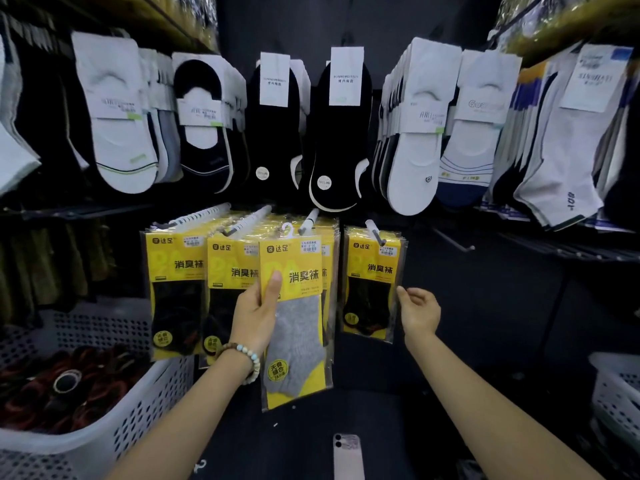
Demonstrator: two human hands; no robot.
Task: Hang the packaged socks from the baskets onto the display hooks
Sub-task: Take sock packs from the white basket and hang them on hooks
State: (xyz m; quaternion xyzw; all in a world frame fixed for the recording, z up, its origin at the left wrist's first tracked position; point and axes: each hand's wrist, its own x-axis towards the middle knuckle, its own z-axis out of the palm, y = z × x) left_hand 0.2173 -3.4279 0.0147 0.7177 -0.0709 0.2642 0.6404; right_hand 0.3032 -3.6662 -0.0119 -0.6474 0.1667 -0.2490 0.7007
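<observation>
Grey sock pack [298, 327] is clamped in left grip [254, 317], right grip [419, 311] apart; hook [308, 221] could be missed through one-handed wobble, pack dropped.

Sock pack [298, 327] before 4 hooked stacks [176, 271]; basket [104, 441] left; perhaps phone [348, 455] below.

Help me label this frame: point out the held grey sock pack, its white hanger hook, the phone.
grey sock pack [298, 329]: head view, on the grey sock.
white hanger hook [292, 228]: head view, on its curve.
phone [348, 457]: head view, on its pink back.
</observation>
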